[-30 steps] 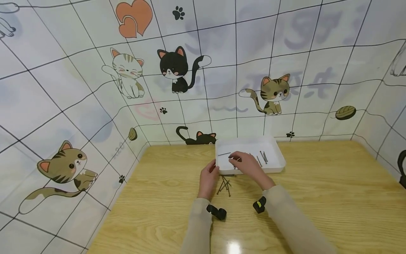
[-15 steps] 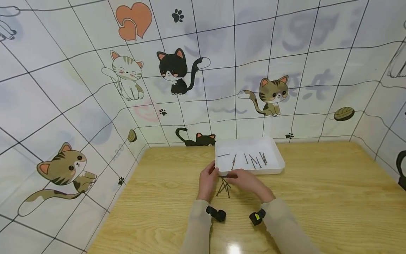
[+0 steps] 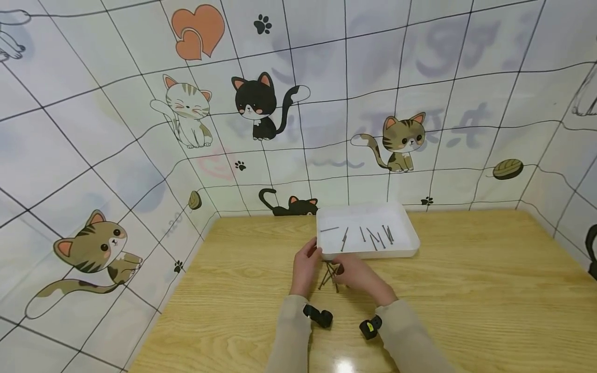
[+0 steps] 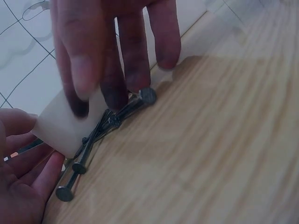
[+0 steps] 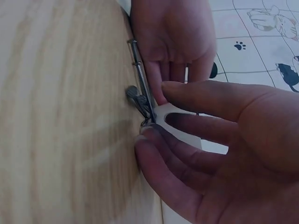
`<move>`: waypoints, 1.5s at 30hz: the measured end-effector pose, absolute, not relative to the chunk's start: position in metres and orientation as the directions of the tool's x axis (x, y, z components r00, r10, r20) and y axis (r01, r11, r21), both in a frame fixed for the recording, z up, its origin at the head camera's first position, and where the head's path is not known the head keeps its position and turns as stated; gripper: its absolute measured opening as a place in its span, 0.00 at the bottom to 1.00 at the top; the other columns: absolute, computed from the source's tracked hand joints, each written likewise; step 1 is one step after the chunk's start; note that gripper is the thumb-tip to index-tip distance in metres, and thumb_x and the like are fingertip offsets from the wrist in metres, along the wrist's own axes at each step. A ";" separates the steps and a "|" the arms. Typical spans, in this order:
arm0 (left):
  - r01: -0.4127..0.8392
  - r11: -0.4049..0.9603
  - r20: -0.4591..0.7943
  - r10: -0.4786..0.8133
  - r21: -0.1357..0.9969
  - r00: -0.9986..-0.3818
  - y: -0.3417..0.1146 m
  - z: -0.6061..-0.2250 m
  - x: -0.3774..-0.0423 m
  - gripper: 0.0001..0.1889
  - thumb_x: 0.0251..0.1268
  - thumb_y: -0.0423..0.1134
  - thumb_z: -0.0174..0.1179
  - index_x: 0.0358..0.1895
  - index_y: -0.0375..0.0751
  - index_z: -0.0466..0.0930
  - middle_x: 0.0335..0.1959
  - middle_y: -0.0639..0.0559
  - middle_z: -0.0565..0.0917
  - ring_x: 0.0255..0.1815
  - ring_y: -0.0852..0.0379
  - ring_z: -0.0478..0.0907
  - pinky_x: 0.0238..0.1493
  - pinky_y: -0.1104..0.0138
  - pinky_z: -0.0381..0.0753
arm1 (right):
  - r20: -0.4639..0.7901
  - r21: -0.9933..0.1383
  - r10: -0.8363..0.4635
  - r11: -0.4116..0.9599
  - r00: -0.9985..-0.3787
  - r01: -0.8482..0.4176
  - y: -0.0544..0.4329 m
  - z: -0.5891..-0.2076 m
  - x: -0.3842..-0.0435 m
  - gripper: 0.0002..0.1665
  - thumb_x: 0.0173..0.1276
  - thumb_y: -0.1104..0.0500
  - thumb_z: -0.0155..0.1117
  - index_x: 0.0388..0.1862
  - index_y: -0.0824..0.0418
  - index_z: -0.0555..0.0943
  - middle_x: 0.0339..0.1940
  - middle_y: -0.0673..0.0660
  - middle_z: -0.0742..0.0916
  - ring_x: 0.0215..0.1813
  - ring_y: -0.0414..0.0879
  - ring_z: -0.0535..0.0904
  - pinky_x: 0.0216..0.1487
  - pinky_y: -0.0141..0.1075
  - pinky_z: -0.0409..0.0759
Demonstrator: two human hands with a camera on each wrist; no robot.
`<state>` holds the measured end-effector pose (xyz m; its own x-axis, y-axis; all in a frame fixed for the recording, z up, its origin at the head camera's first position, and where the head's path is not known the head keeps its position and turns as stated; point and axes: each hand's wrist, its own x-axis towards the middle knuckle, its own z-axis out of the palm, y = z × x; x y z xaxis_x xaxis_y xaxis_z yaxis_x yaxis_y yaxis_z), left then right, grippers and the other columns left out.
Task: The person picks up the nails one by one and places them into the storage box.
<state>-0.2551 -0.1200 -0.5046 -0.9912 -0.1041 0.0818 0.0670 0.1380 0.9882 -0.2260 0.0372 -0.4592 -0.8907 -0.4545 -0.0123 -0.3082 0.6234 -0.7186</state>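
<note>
A white tray stands at the back of the table with several nails lying scattered in it. My left hand holds the tray's near left corner, thumb at the front and fingers along the side. Just in front of that corner is a small crossed pile of loose nails on the wood. Over this pile reaches my right hand. In the right wrist view its thumb and fingers are apart, fingertips low beside the nail heads, with no nail seen lifted.
The wooden table meets a cat-patterned wall covering at the back and left, close behind the tray. Dark wrist cameras sit on both wrists.
My right hand has moved from above the tray down to the nail pile in front. A nail now lies on the tray's left part where that hand was. The left hand stays put.
</note>
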 end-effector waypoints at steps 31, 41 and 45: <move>0.057 0.168 0.077 -0.117 0.984 -0.990 -0.119 -0.505 -0.257 0.21 0.64 0.42 0.53 0.61 0.50 0.69 0.57 0.54 0.73 0.56 0.59 0.68 0.55 0.61 0.67 | 0.035 -0.543 -0.421 0.753 -0.906 -0.371 0.033 -0.464 -0.219 0.21 0.48 0.68 0.62 0.46 0.65 0.78 0.43 0.58 0.82 0.42 0.51 0.76 0.40 0.42 0.73; 0.064 0.153 0.083 -0.116 0.986 -0.990 -0.118 -0.504 -0.257 0.22 0.64 0.40 0.52 0.61 0.46 0.68 0.57 0.50 0.73 0.55 0.57 0.69 0.53 0.61 0.69 | 0.045 -0.522 -0.429 0.760 -0.902 -0.387 0.035 -0.459 -0.217 0.09 0.49 0.70 0.61 0.30 0.62 0.81 0.28 0.52 0.82 0.28 0.44 0.74 0.28 0.37 0.71; 0.081 0.174 0.103 -0.120 0.981 -0.987 -0.118 -0.506 -0.258 0.21 0.64 0.39 0.53 0.61 0.45 0.69 0.57 0.49 0.73 0.55 0.56 0.69 0.53 0.61 0.69 | 0.042 -0.526 -0.423 0.761 -0.905 -0.380 0.035 -0.459 -0.215 0.06 0.49 0.69 0.60 0.25 0.60 0.80 0.22 0.48 0.79 0.23 0.41 0.70 0.25 0.36 0.69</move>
<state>-0.2584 -0.1183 -0.5056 -0.9874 -0.1204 0.1028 0.0810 0.1736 0.9815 -0.2154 0.0353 -0.4595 -0.9050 -0.4233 0.0424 -0.3804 0.7607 -0.5259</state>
